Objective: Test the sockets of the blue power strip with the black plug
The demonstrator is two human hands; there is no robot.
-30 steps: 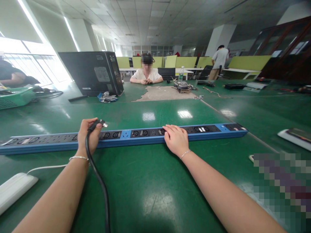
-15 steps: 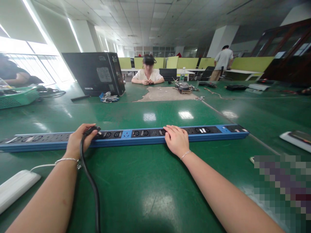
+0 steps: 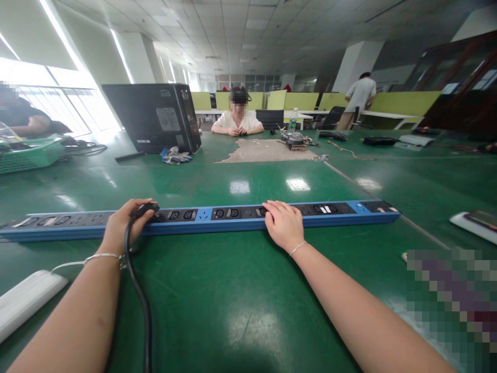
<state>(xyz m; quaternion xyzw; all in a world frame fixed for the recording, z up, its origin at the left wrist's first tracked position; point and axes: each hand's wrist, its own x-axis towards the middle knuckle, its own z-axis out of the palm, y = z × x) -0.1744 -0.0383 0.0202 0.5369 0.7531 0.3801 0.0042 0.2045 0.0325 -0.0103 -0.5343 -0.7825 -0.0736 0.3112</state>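
A long blue power strip with black socket sections lies across the green table. My left hand is closed on a black plug, held at the strip's top left of the middle; whether the plug sits in a socket is hard to tell. From the plug a thick black cable runs down toward me. My right hand rests on the strip right of its middle, fingers together over the sockets, thumb at the front side. It covers part of a socket.
A black computer case, gloves and a green basket stand at the back left. A white power strip lies front left. One person sits opposite; others are at the far left and back right.
The plug in my left hand has tilted flatter against the strip, and its cable has swung slightly left. My right hand stays on the strip. The view has shifted slightly.
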